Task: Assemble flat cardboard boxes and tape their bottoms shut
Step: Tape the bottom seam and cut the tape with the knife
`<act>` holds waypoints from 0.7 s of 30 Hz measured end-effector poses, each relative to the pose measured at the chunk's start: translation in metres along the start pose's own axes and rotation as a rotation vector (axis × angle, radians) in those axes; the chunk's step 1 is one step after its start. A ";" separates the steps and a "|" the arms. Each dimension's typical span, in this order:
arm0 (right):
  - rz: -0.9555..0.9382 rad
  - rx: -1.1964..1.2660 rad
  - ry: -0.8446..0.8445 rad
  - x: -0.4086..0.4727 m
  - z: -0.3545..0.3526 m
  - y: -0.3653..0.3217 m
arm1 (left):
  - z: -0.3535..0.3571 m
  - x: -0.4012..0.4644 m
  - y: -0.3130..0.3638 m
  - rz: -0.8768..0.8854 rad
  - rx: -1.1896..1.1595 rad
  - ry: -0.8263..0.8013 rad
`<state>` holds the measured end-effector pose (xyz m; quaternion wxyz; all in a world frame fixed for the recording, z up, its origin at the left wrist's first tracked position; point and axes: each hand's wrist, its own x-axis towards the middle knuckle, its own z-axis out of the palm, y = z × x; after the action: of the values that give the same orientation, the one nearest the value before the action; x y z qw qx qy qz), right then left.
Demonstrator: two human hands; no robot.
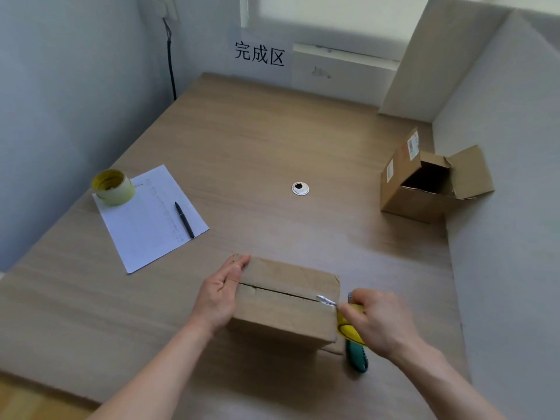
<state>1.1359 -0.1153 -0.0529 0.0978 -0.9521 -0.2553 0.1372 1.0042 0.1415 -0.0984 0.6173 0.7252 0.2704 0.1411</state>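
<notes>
Box (pixel 285 301) is sitting at lower centre of the frame, seam up. Left hand (pixel 222 292) is pressing its left side, fingers straight — right hand (pixel 378 321) is gripping a tape dispenser (pixel 353 331) at the right edge.

Box (pixel 281 301) near front edge of table (pixel 242 147), left hand (pixel 219 294) at its left end, right hand (pixel 378 321) at its right. Paper (pixel 145 225) far left (pen (pixel 184 219) and tape roll (pixel 112 187) on it). Open box (pixel 424 183) far right by wall.

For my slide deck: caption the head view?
Left hand steadies box; right hand starts tape roll at seam.
</notes>
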 end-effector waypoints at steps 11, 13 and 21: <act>-0.078 0.255 -0.322 0.018 -0.009 0.005 | 0.074 -0.035 0.023 0.180 1.191 -0.305; -0.067 0.286 -0.369 0.021 -0.009 0.005 | 0.084 -0.041 0.024 0.245 1.233 -0.367; 0.055 0.485 -0.390 0.012 -0.005 -0.002 | 0.008 -0.030 0.015 0.146 1.115 -0.109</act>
<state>1.1468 -0.1076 -0.0498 0.2674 -0.8633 -0.2034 0.3767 0.9875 0.1170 -0.0814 0.1423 0.9647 0.2208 -0.0186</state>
